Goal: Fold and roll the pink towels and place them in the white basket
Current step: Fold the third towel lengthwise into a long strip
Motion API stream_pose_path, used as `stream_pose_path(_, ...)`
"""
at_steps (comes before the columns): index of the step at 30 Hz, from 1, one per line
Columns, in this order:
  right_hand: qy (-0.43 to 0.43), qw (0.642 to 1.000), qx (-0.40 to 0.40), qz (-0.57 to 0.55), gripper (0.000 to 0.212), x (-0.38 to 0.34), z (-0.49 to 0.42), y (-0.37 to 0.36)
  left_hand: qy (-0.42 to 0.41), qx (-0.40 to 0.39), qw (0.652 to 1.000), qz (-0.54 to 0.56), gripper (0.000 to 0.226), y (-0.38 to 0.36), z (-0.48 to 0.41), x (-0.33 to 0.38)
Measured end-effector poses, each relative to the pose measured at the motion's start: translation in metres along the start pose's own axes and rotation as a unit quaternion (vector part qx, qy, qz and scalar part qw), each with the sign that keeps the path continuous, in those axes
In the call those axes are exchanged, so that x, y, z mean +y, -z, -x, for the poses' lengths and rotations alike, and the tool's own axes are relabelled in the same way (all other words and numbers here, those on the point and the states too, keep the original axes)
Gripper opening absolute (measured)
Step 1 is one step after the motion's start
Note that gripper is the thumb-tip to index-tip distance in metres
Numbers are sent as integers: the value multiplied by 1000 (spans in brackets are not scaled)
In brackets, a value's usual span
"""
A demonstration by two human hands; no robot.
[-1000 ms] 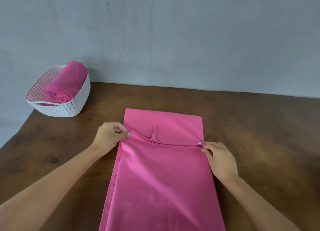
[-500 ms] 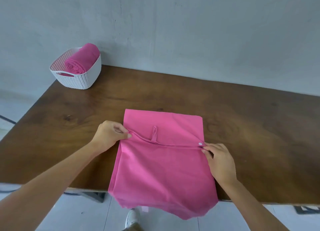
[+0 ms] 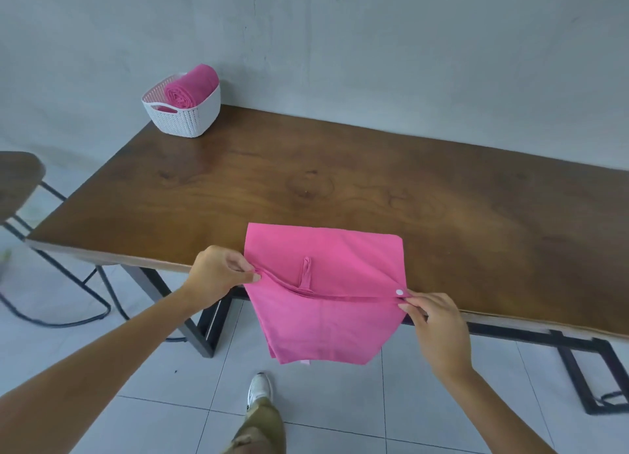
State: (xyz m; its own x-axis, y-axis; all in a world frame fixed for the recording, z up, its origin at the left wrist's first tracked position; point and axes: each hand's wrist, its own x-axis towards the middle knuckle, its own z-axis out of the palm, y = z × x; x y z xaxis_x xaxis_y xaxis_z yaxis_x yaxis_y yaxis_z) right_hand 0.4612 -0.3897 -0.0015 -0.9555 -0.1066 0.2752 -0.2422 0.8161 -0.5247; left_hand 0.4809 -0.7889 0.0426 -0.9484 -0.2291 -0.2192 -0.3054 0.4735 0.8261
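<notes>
Fingertips (image 3: 253,276) of left hand (image 3: 218,276) pinched tight on the left end of a folded edge of the pink towel (image 3: 326,246). Fingertips (image 3: 408,306) of right hand (image 3: 434,331) pinched on the right end of the same edge, just beside a small white snap (image 3: 399,292). Edge stretched between the two pinches, sagging slightly toward the middle. Small hanging loop (image 3: 306,271) at mid-edge, lying flat on the upper panel. Upper part of the towel flat on the near edge of the wooden table (image 3: 340,181). Lower part draped over that edge, hanging toward the tiled floor (image 3: 340,402).

Well apart, at the far left corner of the table by the grey wall (image 3: 374,45): white basket (image 3: 194,121), one rolled towel (image 3: 190,87) inside, spiral end turned toward the camera, far end poking above the rim.

Further out: dark stool (image 3: 17,178) left of the table, white shoe (image 3: 259,387) on the tiles below the hanging cloth.
</notes>
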Motion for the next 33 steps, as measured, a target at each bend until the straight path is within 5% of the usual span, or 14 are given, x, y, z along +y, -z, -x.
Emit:
stream_pose_path(22, 14, 994, -66, 81, 10, 4, 22, 68, -18, 26, 989, 143, 13, -13, 69, 11)
stream_pose_path(33, -37, 997, -54, -31, 13, -9, 19, 59, -36, 65, 991, 108, 17, -16, 61, 11)
